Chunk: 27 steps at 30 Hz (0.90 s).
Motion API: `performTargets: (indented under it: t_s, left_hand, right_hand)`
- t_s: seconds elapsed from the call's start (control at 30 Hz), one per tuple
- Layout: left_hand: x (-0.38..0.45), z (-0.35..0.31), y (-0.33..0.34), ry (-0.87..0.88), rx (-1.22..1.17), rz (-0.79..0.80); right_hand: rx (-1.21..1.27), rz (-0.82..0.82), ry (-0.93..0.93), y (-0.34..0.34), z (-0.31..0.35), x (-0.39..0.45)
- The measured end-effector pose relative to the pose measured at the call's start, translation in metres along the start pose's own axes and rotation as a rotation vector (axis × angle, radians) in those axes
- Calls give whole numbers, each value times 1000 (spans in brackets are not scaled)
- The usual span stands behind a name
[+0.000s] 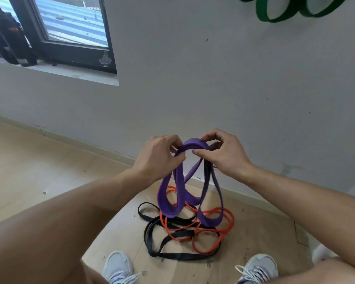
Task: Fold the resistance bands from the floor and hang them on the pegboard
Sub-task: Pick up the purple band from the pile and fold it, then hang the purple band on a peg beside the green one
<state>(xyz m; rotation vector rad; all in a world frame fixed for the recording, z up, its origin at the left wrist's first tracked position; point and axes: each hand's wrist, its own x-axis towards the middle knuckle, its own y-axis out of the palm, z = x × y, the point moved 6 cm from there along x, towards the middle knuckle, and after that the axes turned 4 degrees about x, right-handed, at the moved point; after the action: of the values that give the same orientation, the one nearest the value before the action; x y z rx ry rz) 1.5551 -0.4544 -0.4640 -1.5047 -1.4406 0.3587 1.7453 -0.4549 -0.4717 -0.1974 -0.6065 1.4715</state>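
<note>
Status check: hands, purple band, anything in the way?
Left hand and right hand both pinching purple band at top, loops hanging. Orange band and black band tangled on floor below. Green band on wall. No obstruction seen.

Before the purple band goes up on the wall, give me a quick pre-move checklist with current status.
1. Left hand grips the purple band at its top: ok.
2. Right hand pinches the same top bundle: ok.
3. Band folded into tidy loops: not ok, strands cross and hang unevenly.
4. Purple loops free of the orange band and black band on the floor: cannot tell, they overlap in view.
5. Free peg visible: cannot tell, only the green band shows on the wall.
</note>
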Motion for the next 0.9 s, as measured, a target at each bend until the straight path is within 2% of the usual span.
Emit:
performTargets:
  t_s: [0.1,0.23,0.47,0.7,0.9]
  left_hand:
    - [4,-7,-3,34,-13,-40]
    - [12,-19,-7,116,-70,-123]
    - [53,-74,-27,197,-215,-412]
    - [125,-170,-68,332,-326,-494]
    - [163,-254,-114,471,-295,-562]
  right_hand:
    - [-152,9,-57,-7,-1,-3]
    - [-449,-159,-297,-30,16,-11]
    - [-320,-385,-338,-91,57,1]
    - [-324,-605,-412,-193,123,20]
    - [-411,-726,-476,-273,182,23]
